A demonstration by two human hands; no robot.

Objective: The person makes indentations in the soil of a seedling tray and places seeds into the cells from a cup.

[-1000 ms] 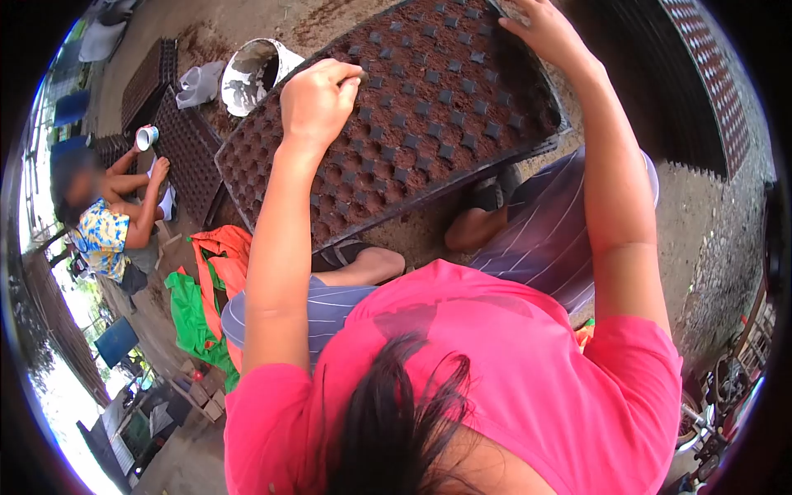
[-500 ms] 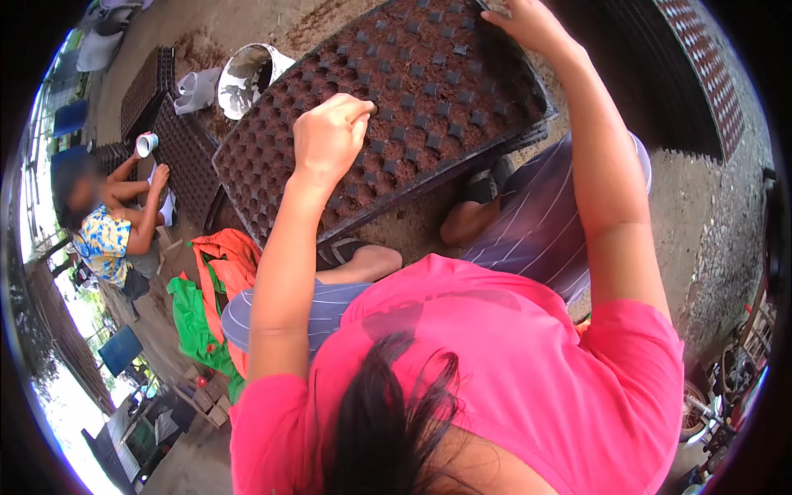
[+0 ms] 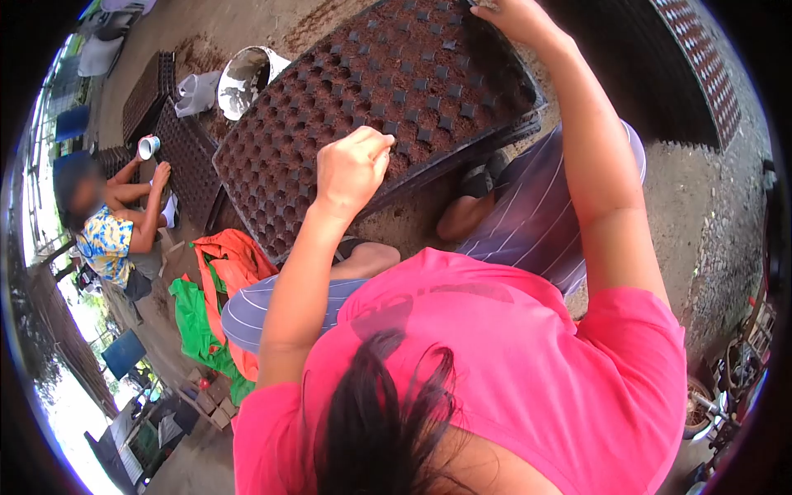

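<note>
A large black seedling tray (image 3: 309, 124) with rows of round cells full of brown soil lies tilted before me on a stack of similar trays. My left hand (image 3: 353, 172) is closed in a pinch over the tray's near side, fingertips down at a cell. Whatever is between those fingertips is too small or hidden to make out. At the top edge of the view, my right hand (image 3: 518, 23) is beside the tray's far right corner, with a finger or thumb stretched out over the rim. Part of this hand is cut off by the frame.
Behind the tray are a white bucket (image 3: 246, 81) on its side and a plastic bag (image 3: 196, 94). On the left, another person (image 3: 111, 235) holds a white cup (image 3: 148, 148) near more trays (image 3: 186, 157). Orange cloth (image 3: 235, 252) and green cloth (image 3: 191, 318) lie nearby. Stacked trays (image 3: 701, 74) stand right.
My left hand has shifted right and toward me, to cells closer to the tray's near edge. My right hand stays near the far corner. The whole view has shifted slightly.
</note>
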